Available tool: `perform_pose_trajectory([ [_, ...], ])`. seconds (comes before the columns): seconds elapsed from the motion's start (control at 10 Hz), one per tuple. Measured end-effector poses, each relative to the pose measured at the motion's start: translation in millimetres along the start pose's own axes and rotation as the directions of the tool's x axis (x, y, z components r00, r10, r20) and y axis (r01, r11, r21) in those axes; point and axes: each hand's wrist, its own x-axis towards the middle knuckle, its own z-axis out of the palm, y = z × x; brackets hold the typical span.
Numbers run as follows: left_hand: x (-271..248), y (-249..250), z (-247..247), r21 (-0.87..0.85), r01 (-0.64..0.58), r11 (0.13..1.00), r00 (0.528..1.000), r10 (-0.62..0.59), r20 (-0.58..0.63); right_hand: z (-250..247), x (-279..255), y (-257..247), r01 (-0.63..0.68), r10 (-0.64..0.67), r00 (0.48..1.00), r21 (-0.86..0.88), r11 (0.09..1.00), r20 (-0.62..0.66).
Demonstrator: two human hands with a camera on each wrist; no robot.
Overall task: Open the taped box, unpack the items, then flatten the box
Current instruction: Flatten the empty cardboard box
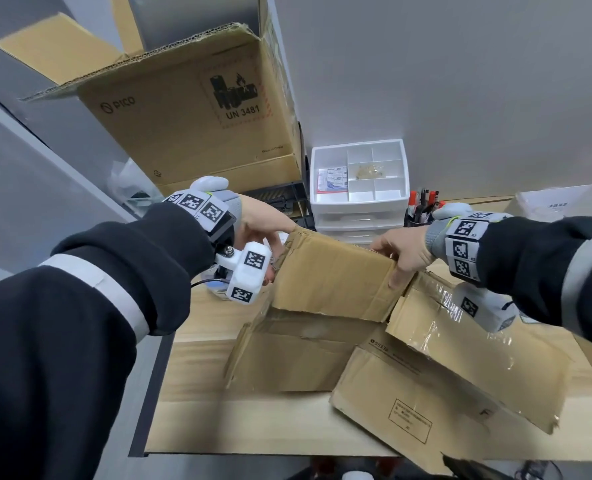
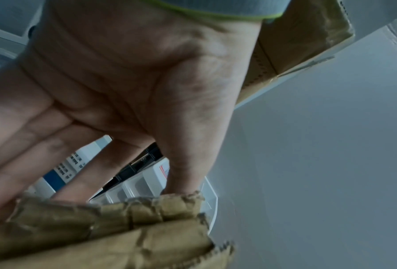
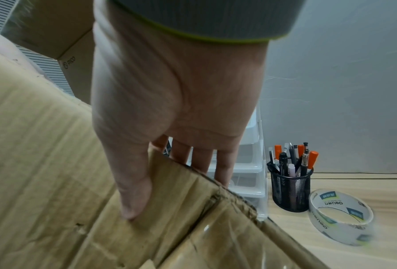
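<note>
The worn brown cardboard box lies partly collapsed on the wooden table, one panel raised and its flaps spread toward me. The right flap carries clear tape. My left hand is at the panel's crumpled left corner. In the left wrist view its fingers run straight down behind the cardboard edge, tips hidden. My right hand pinches the panel's right edge, thumb on the near face and the other fingers behind.
A big open PICO carton stands at the back left. Behind the box are a white drawer organiser and a mesh pen holder. A roll of clear tape lies on the table at the right.
</note>
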Motion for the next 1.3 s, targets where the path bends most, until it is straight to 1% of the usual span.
perform_pose_trajectory([
  [0.1,5,1,1,-0.026,-0.003,1.000,1.000,0.003,0.004,1,-2,3,-0.004,0.003,1.000,0.008,1.000,0.013],
  [0.3,20,-1,3,-0.195,-0.008,0.981,1.000,0.004,-0.022,3,1,8,0.016,-0.016,1.000,0.019,1.000,0.001],
  [0.4,20,-1,8,-0.271,-0.013,0.963,1.000,0.018,0.016,4,1,9,0.025,-0.026,1.000,0.031,0.999,0.009],
  [0.5,21,-2,8,-0.332,0.010,0.943,0.995,0.023,0.095,5,0,12,0.028,-0.029,0.999,0.052,0.998,0.015],
  [0.6,21,-2,10,-0.296,-0.027,0.955,0.996,0.052,0.076,4,-1,14,0.031,-0.033,0.999,0.081,0.996,0.022],
  [0.7,16,0,18,-0.248,-0.191,0.950,0.956,0.123,-0.266,4,-1,15,0.034,-0.036,0.999,0.106,0.994,0.016],
  [0.8,33,1,15,-0.266,-0.211,0.940,0.955,0.142,-0.259,9,-1,18,0.033,-0.033,0.999,0.125,0.992,-0.005],
  [0.9,41,-2,8,-0.305,-0.180,0.935,0.982,0.153,-0.108,9,-3,20,0.016,-0.016,1.000,0.145,0.989,0.003],
  [1.0,31,0,7,-0.415,-0.131,0.900,0.990,0.140,-0.009,3,-7,22,-0.016,0.014,1.000,0.135,0.991,0.016],
  [1.1,34,1,0,-0.496,-0.190,0.847,0.977,0.213,-0.011,-4,-10,24,-0.042,0.041,0.999,0.124,0.991,0.013],
  [1.2,46,1,-9,-0.541,-0.262,0.799,0.944,0.328,0.026,-8,-15,26,-0.087,0.087,0.996,0.097,0.991,0.005],
  [1.3,20,3,1,-0.559,-0.347,0.753,0.923,0.380,-0.061,-4,-19,29,-0.195,0.191,0.979,0.052,0.979,0.077],
])
